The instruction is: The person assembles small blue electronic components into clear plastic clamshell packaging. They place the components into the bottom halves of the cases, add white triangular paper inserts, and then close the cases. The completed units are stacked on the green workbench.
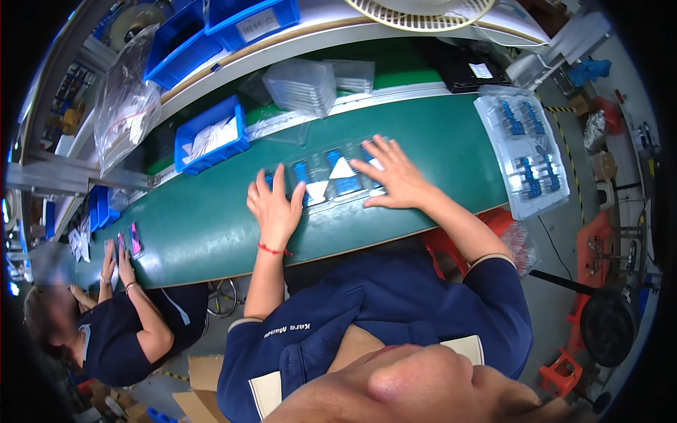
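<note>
A clear plastic tray [319,166] lies on the green bench in front of me, holding several blue pieces [348,186] in its pockets. On some of them rest white triangular slips [343,168]. My left hand [273,211], fingers spread, rests at the tray's left end and partly hides a blue piece there. My right hand [396,175] is also spread out, its fingers reaching over the tray's right end and covering part of a slip and a blue piece. Neither hand shows anything gripped in it.
Behind the tray stand a blue bin [182,163] of white slips and stacked clear trays [300,86]. Filled clear trays [520,201] sit at the bench's right end, near a black case [462,70]. At far left, a co-worker's hands [125,268] are beside pink items [135,238].
</note>
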{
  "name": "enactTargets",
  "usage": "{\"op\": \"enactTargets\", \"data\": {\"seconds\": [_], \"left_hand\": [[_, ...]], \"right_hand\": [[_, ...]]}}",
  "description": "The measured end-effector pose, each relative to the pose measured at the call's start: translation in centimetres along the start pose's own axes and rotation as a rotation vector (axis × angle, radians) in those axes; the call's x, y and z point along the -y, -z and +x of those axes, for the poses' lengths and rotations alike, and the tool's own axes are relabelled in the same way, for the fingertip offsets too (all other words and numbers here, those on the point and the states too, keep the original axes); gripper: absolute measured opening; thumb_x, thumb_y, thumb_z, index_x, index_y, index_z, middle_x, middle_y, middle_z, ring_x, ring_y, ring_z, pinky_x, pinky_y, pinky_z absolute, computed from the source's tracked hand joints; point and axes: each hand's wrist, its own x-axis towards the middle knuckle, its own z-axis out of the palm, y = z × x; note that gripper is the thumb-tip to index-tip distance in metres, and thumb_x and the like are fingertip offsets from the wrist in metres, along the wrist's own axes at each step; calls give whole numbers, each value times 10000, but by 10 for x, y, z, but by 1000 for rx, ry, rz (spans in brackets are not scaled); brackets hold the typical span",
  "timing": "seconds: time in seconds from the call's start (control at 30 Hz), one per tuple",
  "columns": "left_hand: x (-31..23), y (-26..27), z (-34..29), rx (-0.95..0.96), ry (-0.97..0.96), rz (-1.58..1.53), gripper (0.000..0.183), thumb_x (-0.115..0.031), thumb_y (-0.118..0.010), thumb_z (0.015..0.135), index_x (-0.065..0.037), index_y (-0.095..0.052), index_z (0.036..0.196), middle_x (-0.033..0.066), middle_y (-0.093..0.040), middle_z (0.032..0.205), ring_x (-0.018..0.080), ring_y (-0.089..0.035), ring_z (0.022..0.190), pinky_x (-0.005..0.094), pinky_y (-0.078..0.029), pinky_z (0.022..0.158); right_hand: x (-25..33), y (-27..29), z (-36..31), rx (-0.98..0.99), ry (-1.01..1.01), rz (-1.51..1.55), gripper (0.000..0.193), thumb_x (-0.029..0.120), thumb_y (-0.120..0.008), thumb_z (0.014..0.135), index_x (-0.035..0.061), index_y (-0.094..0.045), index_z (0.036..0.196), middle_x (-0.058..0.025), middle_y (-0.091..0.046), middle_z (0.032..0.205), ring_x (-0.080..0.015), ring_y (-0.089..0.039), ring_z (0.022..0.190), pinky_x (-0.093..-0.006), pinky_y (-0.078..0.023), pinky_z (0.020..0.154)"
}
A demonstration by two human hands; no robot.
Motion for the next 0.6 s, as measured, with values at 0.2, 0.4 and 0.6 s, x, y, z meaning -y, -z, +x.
{"op": "enactTargets", "data": {"seconds": [0.2,0.4,0.6], "left_hand": [[80,-1,-16,-35,158,152,649,-489,-657,812,-182,-494,1360,235,-380,1417,420,-356,1265,574,-230,1036],[232,24,-15,-154,202,222,612,-511,-680,785,-215,-559,1307,171,-472,1369,367,-412,1243,535,-277,1028],[350,65,-11,-103,351,120,593,-527,-675,789,-214,-588,1285,184,-480,1364,368,-416,1253,523,-300,1041]], "right_hand": [[75,-50,58,-46,106,78,870,683,-559,795,165,-365,1467,-264,-278,1497,-507,-149,1399,-637,-131,1108],[174,-87,155,8,157,241,848,603,-618,810,146,-345,1470,-299,-194,1513,-508,-95,1411,-615,-118,1127],[207,-101,192,-179,293,538,753,438,-681,828,77,-385,1419,-308,-228,1487,-488,-165,1401,-518,-251,1130]]}}
